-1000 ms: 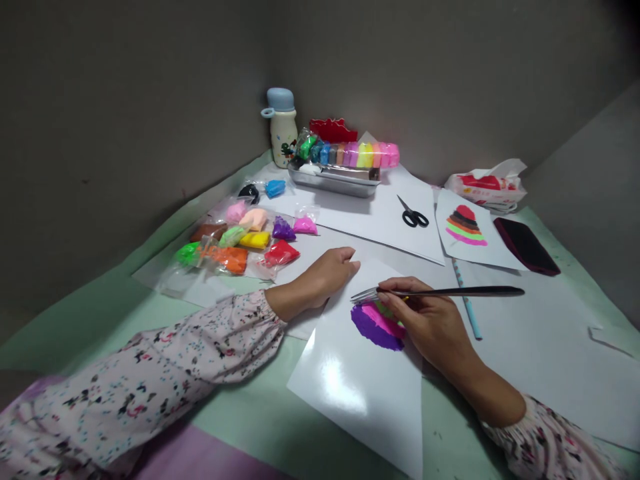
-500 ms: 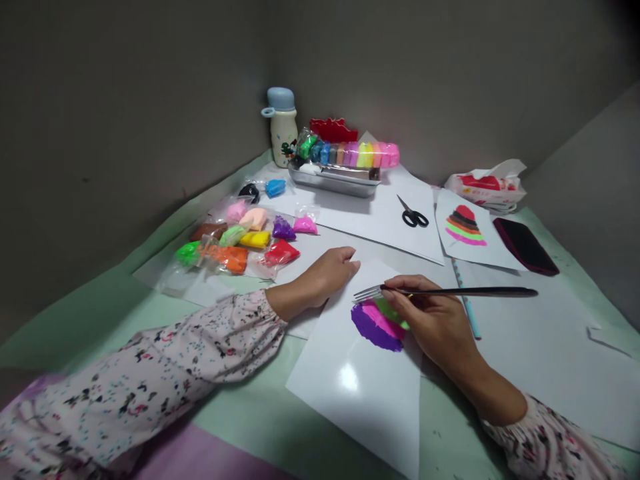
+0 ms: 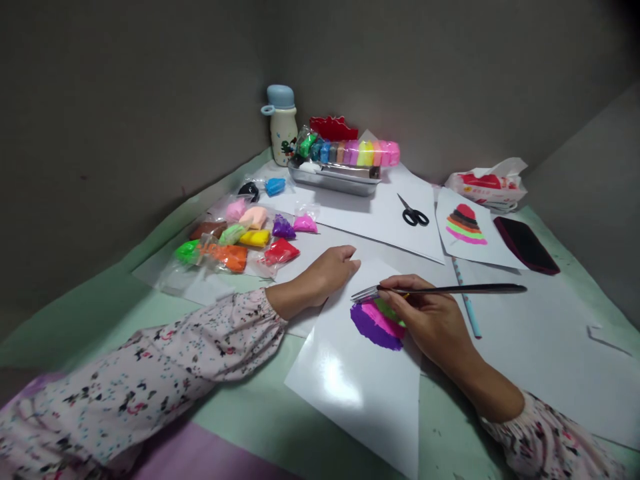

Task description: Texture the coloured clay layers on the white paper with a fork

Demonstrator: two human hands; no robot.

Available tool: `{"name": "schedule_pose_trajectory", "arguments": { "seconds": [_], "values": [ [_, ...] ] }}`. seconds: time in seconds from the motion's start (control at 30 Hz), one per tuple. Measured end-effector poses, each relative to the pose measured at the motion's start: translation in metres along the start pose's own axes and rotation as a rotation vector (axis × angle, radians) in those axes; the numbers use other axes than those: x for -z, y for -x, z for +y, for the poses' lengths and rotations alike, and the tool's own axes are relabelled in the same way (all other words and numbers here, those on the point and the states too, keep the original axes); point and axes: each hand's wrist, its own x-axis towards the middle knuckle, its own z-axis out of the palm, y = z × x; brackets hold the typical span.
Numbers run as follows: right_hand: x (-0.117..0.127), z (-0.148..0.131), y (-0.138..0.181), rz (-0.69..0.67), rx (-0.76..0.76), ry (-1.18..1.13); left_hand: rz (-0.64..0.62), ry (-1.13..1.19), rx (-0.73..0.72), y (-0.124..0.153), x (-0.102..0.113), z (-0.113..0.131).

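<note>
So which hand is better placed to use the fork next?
Probably the right hand: it grips the fork, tines near the coloured shape. The left hand lies at the edge of the paper, no tool visible.

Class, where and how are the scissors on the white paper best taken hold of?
Probably by the black handles, coming from the near side: the scissors lie flat, finger loops towards the person, pointed blades facing away.

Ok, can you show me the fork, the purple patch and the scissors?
Fork (image 3: 467, 289): head view, on its dark handle.
Purple patch (image 3: 373, 329): head view, on its middle.
Scissors (image 3: 410, 210): head view, where blades meet black handles.
</note>
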Motion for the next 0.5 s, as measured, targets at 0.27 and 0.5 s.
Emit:
{"name": "schedule_pose_trajectory", "arguments": {
  "seconds": [0.27, 0.5],
  "values": [
    [-0.0003, 0.0012, -0.0008, 0.011, -0.004, -0.013, 0.011, 0.011, -0.001, 0.0003, -0.0011, 0.0005],
    [0.0016, 0.0001, -0.0006, 0.061, -0.026, 0.014, 0.016, 0.047, 0.028, 0.0019, -0.0014, 0.0023]
  ]
}}
